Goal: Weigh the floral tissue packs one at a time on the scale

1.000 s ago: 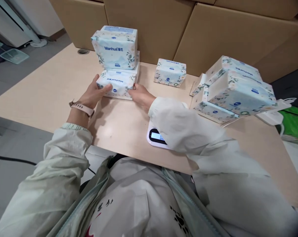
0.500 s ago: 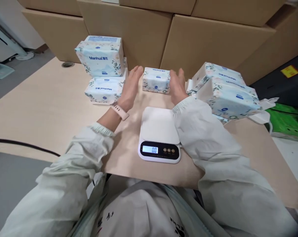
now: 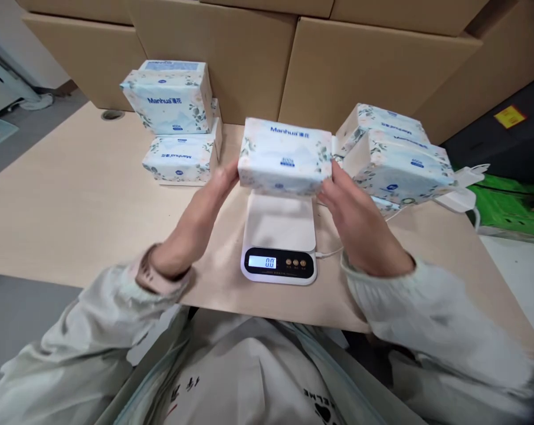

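Between my two hands a tissue pack [image 3: 285,154], white and pale blue with a flower print, is held up by its ends above the back of a white kitchen scale [image 3: 279,227]. My left hand [image 3: 200,218] presses the pack's left end, with a pink band at the wrist. At the opposite end my right hand [image 3: 359,218] grips it, fingertips by the lower corner. The lit scale display [image 3: 262,262] reads 0.0. A white cable runs from the scale's right side, passing under my right hand.
Stacked tissue packs [image 3: 169,100] stand at the left rear of the table [image 3: 72,218]. More tissue packs [image 3: 399,165] sit at the right, beside a white power strip [image 3: 459,198]. Cardboard boxes [image 3: 373,88] wall off the back. A green crate [image 3: 510,206] is beyond the right edge.
Both hands have closed on the tissue pack and lifted it off the table, bringing it nearer to me, over the scale's rear edge. The display still shows 0.0.
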{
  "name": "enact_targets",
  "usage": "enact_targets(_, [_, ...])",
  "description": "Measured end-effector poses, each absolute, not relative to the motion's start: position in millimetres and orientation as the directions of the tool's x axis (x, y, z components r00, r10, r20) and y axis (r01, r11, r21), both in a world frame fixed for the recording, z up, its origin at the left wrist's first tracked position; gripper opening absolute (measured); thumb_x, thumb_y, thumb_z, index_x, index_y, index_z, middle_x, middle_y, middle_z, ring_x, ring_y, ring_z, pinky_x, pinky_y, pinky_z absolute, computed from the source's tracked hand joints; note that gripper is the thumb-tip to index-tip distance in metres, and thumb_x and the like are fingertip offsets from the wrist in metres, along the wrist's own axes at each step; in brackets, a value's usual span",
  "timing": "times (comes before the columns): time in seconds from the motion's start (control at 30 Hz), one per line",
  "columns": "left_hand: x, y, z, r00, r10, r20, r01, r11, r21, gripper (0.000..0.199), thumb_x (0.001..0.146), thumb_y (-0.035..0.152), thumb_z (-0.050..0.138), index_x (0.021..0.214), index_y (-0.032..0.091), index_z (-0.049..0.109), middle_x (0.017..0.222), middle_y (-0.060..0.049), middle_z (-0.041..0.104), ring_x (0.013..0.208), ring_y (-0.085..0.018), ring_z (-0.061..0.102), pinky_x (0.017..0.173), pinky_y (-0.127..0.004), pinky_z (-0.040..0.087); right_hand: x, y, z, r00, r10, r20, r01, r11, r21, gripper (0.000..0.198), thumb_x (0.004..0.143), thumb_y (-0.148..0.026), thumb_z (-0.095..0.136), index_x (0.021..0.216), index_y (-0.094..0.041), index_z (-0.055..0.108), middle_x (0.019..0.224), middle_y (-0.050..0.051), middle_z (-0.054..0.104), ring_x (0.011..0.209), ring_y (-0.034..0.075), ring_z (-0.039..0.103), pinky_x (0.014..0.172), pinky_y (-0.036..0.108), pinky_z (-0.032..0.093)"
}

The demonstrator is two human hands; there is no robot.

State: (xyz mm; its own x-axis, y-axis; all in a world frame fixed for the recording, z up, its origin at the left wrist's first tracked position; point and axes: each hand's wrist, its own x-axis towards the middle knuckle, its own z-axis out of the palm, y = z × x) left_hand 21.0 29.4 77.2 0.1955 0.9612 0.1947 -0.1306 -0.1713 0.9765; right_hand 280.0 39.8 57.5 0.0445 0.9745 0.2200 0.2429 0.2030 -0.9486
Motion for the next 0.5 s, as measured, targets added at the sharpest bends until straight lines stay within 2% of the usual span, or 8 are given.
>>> enact_targets(0.03, [19.7,12.6,74.1,0.193,0.962,0.194,-0.116,-0.174,0.978,0.057,0.109,0.068,0.055,0.143,0.027,0.075,0.162,-0.004,0.064,0.17,-0.034,0.037,0.146,-0.054,0.024,281.3,14.9,61.4,0.013,0.994,0.105,0.2,0.1,-0.975,0.06,0.102,-0.062,0.068,0.157,-0.039,0.062,0.172,0.001,0.056,0.165,0.033,0.048,0.135,0.064,0.043])
enact_targets(0.1, [19.2,-9.8,62.0,0.185,0.967,0.177,-0.099,-0.161,0.982,0.057,0.109,0.068,0.055,0.151,0.032,0.071,0.166,-0.001,0.061,0.169,-0.033,0.038,0.147,-0.054,0.024,282.5,-19.2,61.1,-0.012,1.0,-0.005,0.133,-0.003,-0.991,0.068,0.101,-0.061,0.071,0.163,-0.04,0.055,0.173,0.001,0.056,0.166,0.032,0.047,0.137,0.065,0.04])
enact_targets(0.2, [20.4,-20.7,38.9,0.187,0.971,0.152,-0.083,-0.139,0.987,0.056,0.112,0.064,0.051,0.155,0.033,0.067,0.17,-0.001,0.057,0.168,-0.032,0.042,0.145,-0.056,0.025,285.8,-35.0,45.2,0.028,1.0,0.013,0.117,0.01,-0.993,0.073,0.098,-0.061,0.075,0.164,-0.037,0.056,0.164,0.004,0.065,0.159,0.033,0.056,0.131,0.065,0.048])
enact_targets(0.27, [19.5,-20.3,27.4,0.186,0.973,0.134,-0.053,-0.126,0.991,0.057,0.112,0.064,0.051,0.156,0.031,0.067,0.17,-0.003,0.057,0.166,-0.033,0.044,0.144,-0.058,0.028,289.4,-32.0,30.4,0.062,0.996,0.062,0.201,0.049,-0.978,0.072,0.098,-0.063,0.073,0.163,-0.034,0.058,0.164,0.007,0.065,0.158,0.033,0.057,0.132,0.064,0.046])
enact_targets(0.33, [15.8,-17.5,21.2,0.17,0.976,0.139,0.018,-0.144,0.989,0.06,0.112,0.065,0.049,0.159,0.031,0.064,0.172,-0.004,0.054,0.167,-0.033,0.042,0.143,-0.059,0.028,292.8,-26.2,16.3,0.097,0.98,0.173,0.31,0.136,-0.941,0.07,0.101,-0.066,0.068,0.162,-0.033,0.059,0.166,0.008,0.063,0.159,0.033,0.056,0.136,0.064,0.041])
enact_targets(0.43, [6.7,-9.4,19.4,0.129,0.967,0.218,0.123,-0.234,0.964,0.064,0.112,0.065,0.051,0.167,0.033,0.054,0.18,-0.002,0.043,0.172,-0.033,0.032,0.145,-0.058,0.022,296.4,-18.2,-2.0,0.15,0.902,0.406,0.394,0.322,-0.861,0.064,0.108,-0.063,0.056,0.163,-0.032,0.056,0.166,0.009,0.063,0.16,0.031,0.054,0.138,0.063,0.037])
enact_targets(0.5, [1.6,-1.4,20.0,0.123,0.957,0.264,0.113,-0.278,0.954,0.067,0.111,0.068,0.051,0.169,0.037,0.05,0.183,0.0,0.036,0.175,-0.032,0.024,0.146,-0.058,0.019,299.2,-13.7,-12.5,0.188,0.847,0.497,0.394,0.399,-0.828,0.059,0.111,-0.058,0.049,0.164,-0.032,0.054,0.164,0.009,0.065,0.159,0.03,0.056,0.137,0.062,0.039])
